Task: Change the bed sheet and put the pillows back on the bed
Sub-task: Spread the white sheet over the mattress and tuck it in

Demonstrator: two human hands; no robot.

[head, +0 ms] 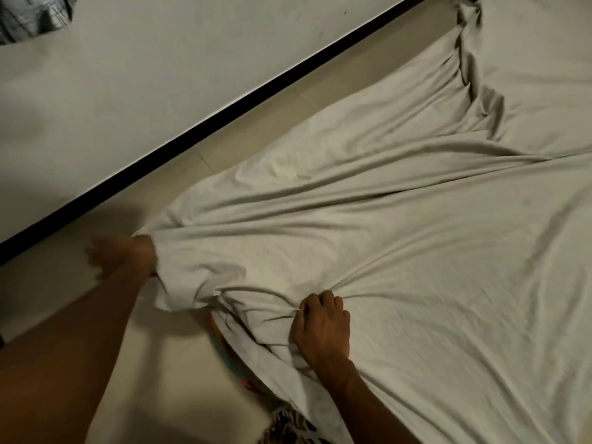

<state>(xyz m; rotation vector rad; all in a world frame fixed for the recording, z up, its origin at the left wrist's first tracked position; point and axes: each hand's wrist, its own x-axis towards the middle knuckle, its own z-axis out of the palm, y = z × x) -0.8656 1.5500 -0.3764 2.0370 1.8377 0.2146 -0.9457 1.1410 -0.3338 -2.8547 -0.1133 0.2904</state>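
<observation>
Dim, warm light; soft overall focus, motion-blurred left hand

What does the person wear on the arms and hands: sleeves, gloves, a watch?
Both forearms are bare as far as the frame shows: no sleeves, gloves or watch at the left hand or right hand. The left hand is blurred, so a ring cannot be told.

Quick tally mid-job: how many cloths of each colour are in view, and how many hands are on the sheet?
White sheet: 1
Multicoloured patterned cloth: 1
Dark grey cloth: 1
Hands gripping the sheet: 2 (left hand, right hand)
Total: 5
</observation>
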